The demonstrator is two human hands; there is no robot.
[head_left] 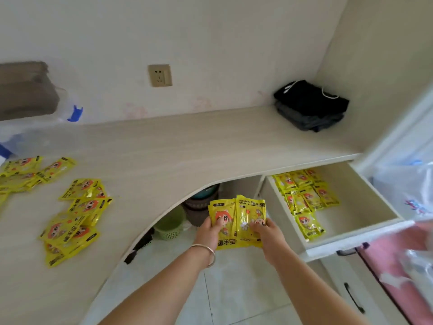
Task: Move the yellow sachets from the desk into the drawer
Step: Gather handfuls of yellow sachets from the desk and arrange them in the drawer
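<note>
Yellow sachets (236, 221) sit fanned in both your hands, held over the floor gap at about 6 o'clock, between the desk (164, 146) edge and the open drawer (351, 207) at 3 o'clock. Your left hand (209, 233) pinches the left packet with the thumb on its printed face; your right hand (267, 233) grips the right packet the same way, fingers curled behind. How many packets are stacked in the bunch is hard to tell, perhaps three or four. They look like thin, glossy foil pouches, light and floppy, so expect them to slide over each other; hold them by the lower half with firm thumb pressure and keep the stack squared before you let go. Each is bright yellow with an orange-haired cartoon face and black lettering. More sachets on the desk (77, 216) lie scattered at 9 o'clock, with a further heap (21, 172) at 10 o'clock. Sachets in the drawer (304, 198) already lie in rows along its left side, leaving bare floor to the right for your bunch.
</note>
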